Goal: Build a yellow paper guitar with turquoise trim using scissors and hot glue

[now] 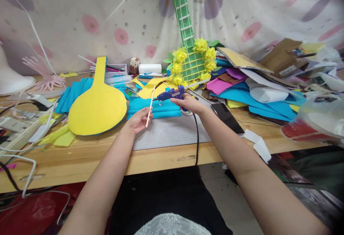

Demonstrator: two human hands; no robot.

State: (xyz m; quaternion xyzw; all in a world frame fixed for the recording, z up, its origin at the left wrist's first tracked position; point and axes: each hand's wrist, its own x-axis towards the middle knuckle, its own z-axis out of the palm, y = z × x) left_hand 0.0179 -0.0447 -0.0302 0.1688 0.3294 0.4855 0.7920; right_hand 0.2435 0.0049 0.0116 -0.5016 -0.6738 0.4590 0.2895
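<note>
My left hand pinches a thin pale stick, held upright and slightly tilted above the grey cutting mat. To its right, my right hand grips a blue hot glue gun, its nozzle pointing left toward the stick with a small gap between them. A glue stick juts from the gun's back, and a black cord hangs from it over the table edge. Behind both hands lies pleated blue paper. A yellow guitar-shaped cutout lies to the left of my left hand.
A green paper guitar with yellow flowers leans at the back. A black phone lies right of the mat, before piled coloured paper. Far right stands a clear plastic tub. Cables and a power strip crowd the left.
</note>
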